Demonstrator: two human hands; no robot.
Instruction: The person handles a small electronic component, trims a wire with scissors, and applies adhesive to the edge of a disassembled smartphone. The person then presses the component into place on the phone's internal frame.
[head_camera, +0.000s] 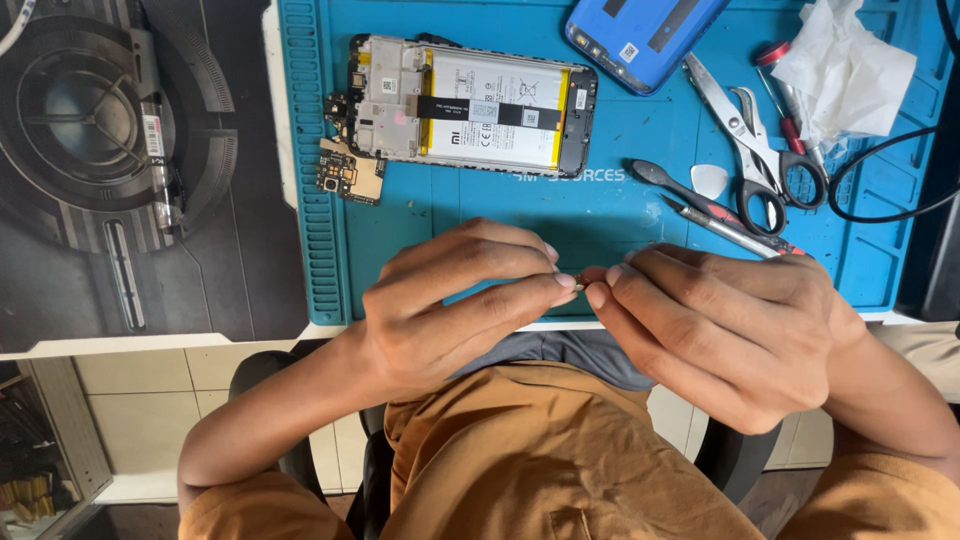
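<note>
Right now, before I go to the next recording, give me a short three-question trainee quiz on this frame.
1. True or false: the opened phone lies on the blue mat with its back cover off.
2. Multiple choice: what lies directly right of the metal tweezers? A) a hammer B) scissors C) a cup
3. Fill in: the left hand and right hand meet fingertip to fingertip around a tiny ____ held between them.

Key
1. True; the battery and frame are exposed.
2. B
3. part; it is too small to identify further.
</note>
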